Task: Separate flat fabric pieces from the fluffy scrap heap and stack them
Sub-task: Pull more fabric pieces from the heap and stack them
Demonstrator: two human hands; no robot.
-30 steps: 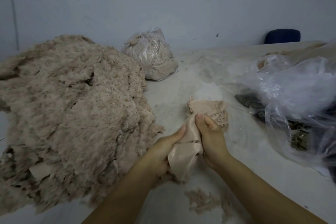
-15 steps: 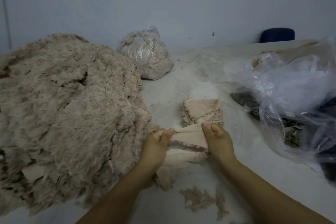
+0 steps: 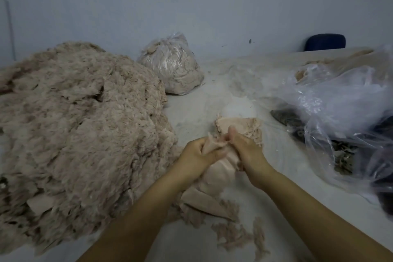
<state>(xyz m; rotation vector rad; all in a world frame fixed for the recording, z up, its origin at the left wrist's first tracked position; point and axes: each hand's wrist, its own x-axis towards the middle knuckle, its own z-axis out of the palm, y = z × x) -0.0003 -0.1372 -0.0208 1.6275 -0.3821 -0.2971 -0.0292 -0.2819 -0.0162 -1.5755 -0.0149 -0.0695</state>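
Observation:
A big fluffy beige scrap heap [image 3: 76, 125] covers the left of the table. Just right of it, my left hand [image 3: 196, 155] and my right hand [image 3: 248, 151] both grip a smooth beige flat fabric piece [image 3: 219, 172], bunched between them and hanging down toward the table. Right behind my hands sits a small stack of flat fabric pieces [image 3: 240, 125]. Another flat piece [image 3: 202, 202] lies under my wrists, with loose fluff tufts [image 3: 236, 236] beside it.
A tied clear bag of beige scraps [image 3: 172, 66] stands at the back. Crumpled clear plastic bags [image 3: 340, 108] with dark scraps [image 3: 287, 118] fill the right side. A dark blue chair back [image 3: 325, 42] shows beyond the white table [image 3: 276, 187].
Half a second ago my hands held the piece stretched wide apart; now they have come together and the fabric is bunched between them, hanging lower.

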